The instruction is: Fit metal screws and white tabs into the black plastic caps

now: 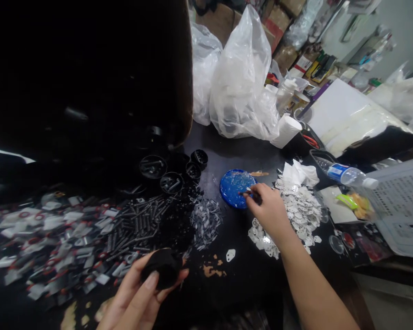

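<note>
While the left hand [139, 291] is gripping a black part [164, 269], the right hand [270, 211] is pinching something [242, 193]. Goo [237, 181] — clear — is coating a blue dish [223, 191].

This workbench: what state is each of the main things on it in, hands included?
Left hand: gripping black round part
Black round part: held
Right hand: fingers over blue dish, grip unclear
Blue dish: flat, smeared inside
Springs: loose, heaped
Small white plates: loose, piled
Plastic bottle: on its side, capped
Tissue: crumpled
Large plastic bag: upright, bulging
</note>
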`<state>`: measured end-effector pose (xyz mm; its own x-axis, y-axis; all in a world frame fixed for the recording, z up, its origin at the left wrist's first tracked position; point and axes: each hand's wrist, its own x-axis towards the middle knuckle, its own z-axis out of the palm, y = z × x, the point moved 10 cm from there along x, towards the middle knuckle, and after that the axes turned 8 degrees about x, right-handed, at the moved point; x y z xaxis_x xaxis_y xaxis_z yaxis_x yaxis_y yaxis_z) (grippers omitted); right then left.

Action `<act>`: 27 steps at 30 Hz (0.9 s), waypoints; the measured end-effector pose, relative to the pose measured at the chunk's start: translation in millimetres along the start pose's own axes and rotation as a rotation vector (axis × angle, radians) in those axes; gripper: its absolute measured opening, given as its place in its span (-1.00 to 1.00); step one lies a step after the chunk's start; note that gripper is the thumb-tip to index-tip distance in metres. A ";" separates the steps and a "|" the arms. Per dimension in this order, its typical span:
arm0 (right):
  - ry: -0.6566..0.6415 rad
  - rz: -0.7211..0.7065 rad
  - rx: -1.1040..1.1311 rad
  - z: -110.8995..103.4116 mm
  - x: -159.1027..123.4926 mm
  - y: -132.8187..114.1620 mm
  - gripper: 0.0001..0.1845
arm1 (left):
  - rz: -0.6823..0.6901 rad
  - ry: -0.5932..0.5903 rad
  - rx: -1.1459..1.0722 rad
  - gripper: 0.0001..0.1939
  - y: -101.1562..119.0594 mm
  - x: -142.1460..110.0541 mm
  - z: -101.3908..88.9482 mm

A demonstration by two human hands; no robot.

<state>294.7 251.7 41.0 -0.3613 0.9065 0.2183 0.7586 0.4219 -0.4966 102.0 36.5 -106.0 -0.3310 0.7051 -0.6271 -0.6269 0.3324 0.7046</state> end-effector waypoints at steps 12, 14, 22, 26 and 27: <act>-0.345 0.328 0.923 51.9 -61.9 -67.8 -0.81 | -0.058 -0.271 -0.245 -0.88 21.2 -14.5 58.6; -0.365 0.289 0.875 50.2 -61.9 -77.0 -0.82 | -0.078 -0.306 -0.279 -0.88 21.8 -16.4 60.0; -0.394 0.212 0.764 46.8 -58.6 -87.6 -0.90 | 0.017 -0.316 -0.111 -0.80 26.3 -17.2 52.5; -0.452 0.142 0.633 46.4 -60.0 -91.6 -0.92 | 0.316 -0.140 0.305 -0.78 49.7 -17.8 28.7; -0.459 0.126 0.596 45.6 -60.2 -91.4 -0.93 | 0.389 -0.113 0.419 -0.77 55.9 -20.0 25.7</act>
<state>222.4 157.9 35.0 -0.5793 0.7957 -0.1768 0.4353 0.1186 -0.8924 91.7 57.1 -45.6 -0.3895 0.8798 -0.2723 -0.1339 0.2384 0.9619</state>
